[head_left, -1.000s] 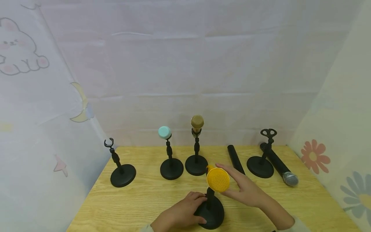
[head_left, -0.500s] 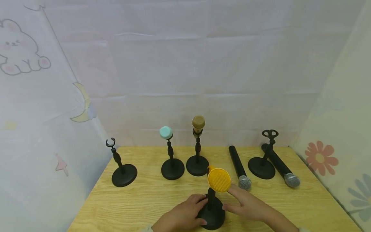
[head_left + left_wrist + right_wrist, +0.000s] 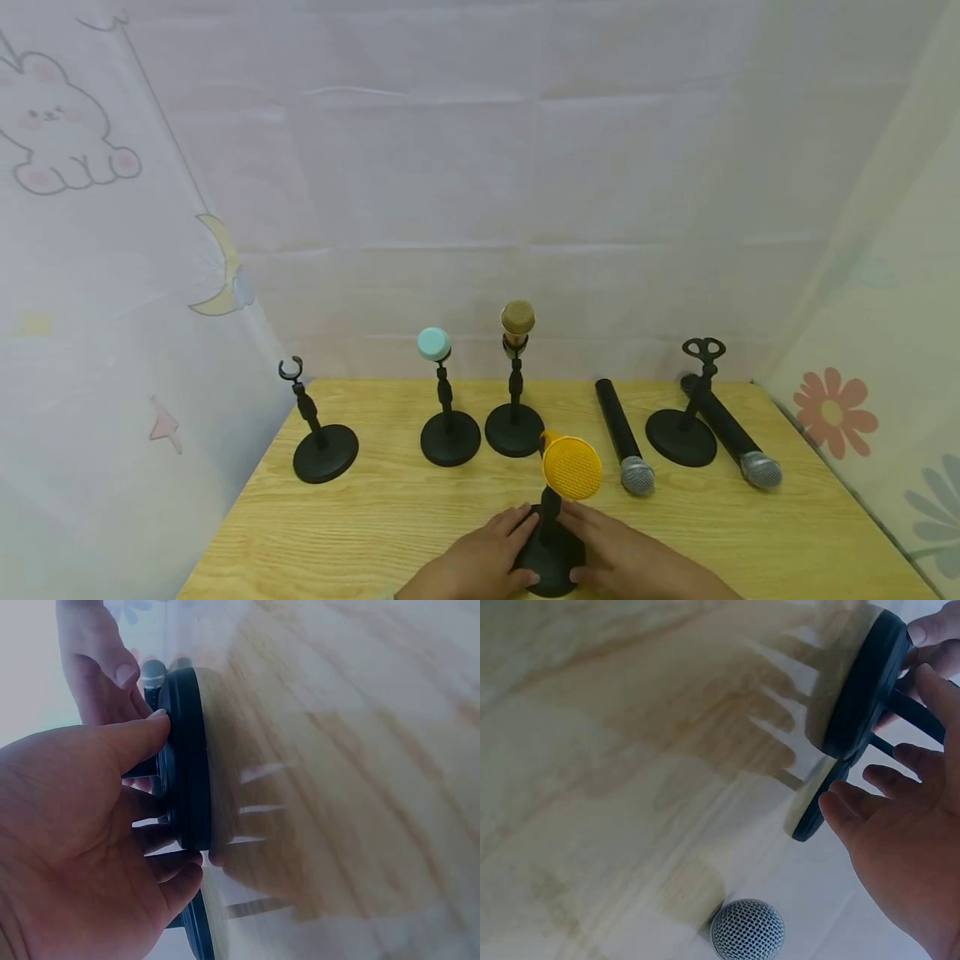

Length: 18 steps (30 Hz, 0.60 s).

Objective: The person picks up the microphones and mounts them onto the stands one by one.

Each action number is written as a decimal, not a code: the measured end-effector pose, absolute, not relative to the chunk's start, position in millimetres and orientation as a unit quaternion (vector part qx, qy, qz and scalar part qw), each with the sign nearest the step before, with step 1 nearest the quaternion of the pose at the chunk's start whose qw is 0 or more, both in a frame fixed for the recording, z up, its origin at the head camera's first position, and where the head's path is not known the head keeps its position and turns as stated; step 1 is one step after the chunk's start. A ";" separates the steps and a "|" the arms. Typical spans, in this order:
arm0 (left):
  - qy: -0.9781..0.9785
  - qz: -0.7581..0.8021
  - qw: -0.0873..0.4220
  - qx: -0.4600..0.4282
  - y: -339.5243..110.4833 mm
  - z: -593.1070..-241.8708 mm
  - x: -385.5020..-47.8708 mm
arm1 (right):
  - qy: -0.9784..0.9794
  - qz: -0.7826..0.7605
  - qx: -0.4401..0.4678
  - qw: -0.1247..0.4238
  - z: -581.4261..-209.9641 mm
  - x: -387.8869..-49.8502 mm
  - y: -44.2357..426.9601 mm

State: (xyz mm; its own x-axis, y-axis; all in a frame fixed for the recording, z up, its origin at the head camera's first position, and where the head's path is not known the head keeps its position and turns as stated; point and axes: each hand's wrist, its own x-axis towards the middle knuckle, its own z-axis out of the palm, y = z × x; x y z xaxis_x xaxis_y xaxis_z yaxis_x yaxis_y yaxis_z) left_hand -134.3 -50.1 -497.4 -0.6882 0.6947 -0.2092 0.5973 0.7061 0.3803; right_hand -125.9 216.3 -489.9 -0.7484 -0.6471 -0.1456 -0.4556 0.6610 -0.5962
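A yellow-headed microphone [image 3: 572,468] sits in the clip of a black desk stand [image 3: 551,560] near the table's front. My left hand [image 3: 480,557] holds the left side of that stand's round base; in the left wrist view the thumb presses the base [image 3: 187,761] while the fingers reach over it. On the other side is my right hand [image 3: 626,552], its fingers beside the post and its thumb at the base's edge. In the right wrist view this right hand [image 3: 911,817] has loosely extended fingers, not closed round the base [image 3: 866,682].
Behind stand a stand with a mint microphone [image 3: 433,344] and another with a gold microphone [image 3: 517,318]. An unloaded stand [image 3: 326,453] is at left, a double-clip stand [image 3: 681,437] at right. Two black microphones, one nearer [image 3: 621,425] and one farther right [image 3: 731,429], lie on the table.
My right hand has let go of the yellow microphone's head and moved down to the right side of the stand's base. My left hand stays on the base.
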 end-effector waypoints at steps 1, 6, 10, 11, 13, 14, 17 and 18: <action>0.908 0.143 0.172 0.355 -50.0 -497.2 -134.0 | 0.894 -0.272 -0.310 0.176 -492.0 -126.4 215.9; 0.908 0.142 0.176 0.354 -49.1 -498.1 -133.5 | 0.891 -0.264 -0.323 0.179 -501.7 -127.1 216.8; 0.908 0.140 0.174 0.353 -48.5 -498.2 -133.6 | 0.891 -0.266 -0.315 0.190 -505.7 -125.7 217.5; 0.909 0.139 0.173 0.353 -48.5 -498.1 -133.6 | 0.891 -0.266 -0.313 0.192 -506.3 -125.3 217.2; 0.910 0.137 0.172 0.351 -48.5 -497.7 -133.6 | 0.893 -0.261 -0.314 0.191 -507.1 -124.6 216.6; 0.911 0.137 0.172 0.350 -48.5 -497.8 -133.8 | 0.894 -0.255 -0.318 0.186 -507.4 -124.3 216.1; 0.911 0.138 0.171 0.348 -49.2 -496.9 -133.7 | 0.900 -0.232 -0.329 0.168 -508.2 -123.7 214.0; 0.911 0.137 0.170 0.349 -49.7 -496.9 -133.8 | 0.902 -0.226 -0.330 0.163 -508.2 -123.6 213.0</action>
State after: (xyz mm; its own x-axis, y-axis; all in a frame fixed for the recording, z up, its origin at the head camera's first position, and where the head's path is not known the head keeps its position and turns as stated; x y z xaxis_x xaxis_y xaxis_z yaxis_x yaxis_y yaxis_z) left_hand -133.8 -49.7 -496.9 -0.6993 0.6820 -0.2140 0.5886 0.7194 0.3688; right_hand -123.6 213.0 -508.2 -0.7291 -0.6689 -0.1450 -0.5215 0.6801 -0.5153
